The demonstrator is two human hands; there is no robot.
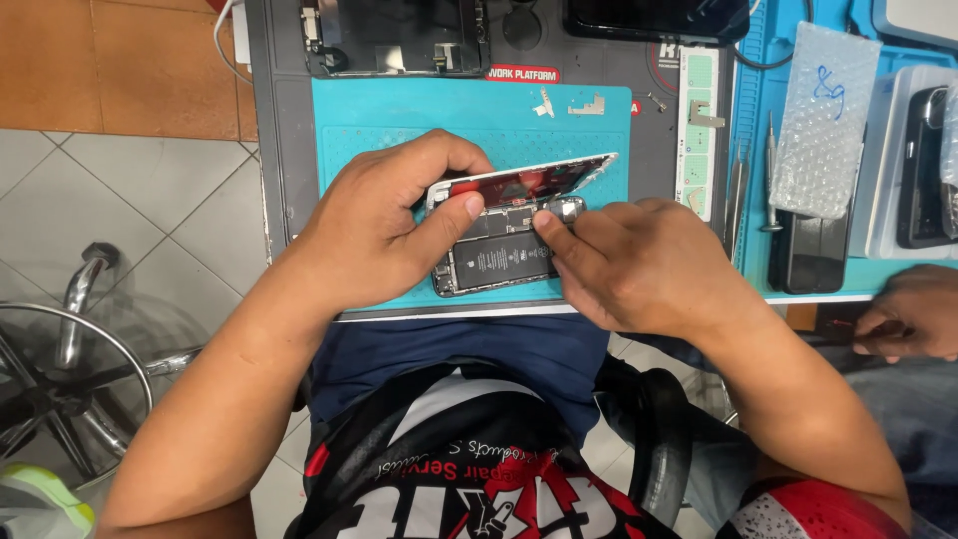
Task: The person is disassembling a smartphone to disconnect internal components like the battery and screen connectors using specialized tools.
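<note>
Opened phone (494,258) at mat (399,110) centre — your left hand (374,235) pinches lifted screen (524,183) at 12 o'clock, exposing insides; right hand (639,265) fingertips pressed together on part near battery (499,262).

Left hand (374,235) curled, right hand (639,265) pinching, fingertips nearly touching.
</note>
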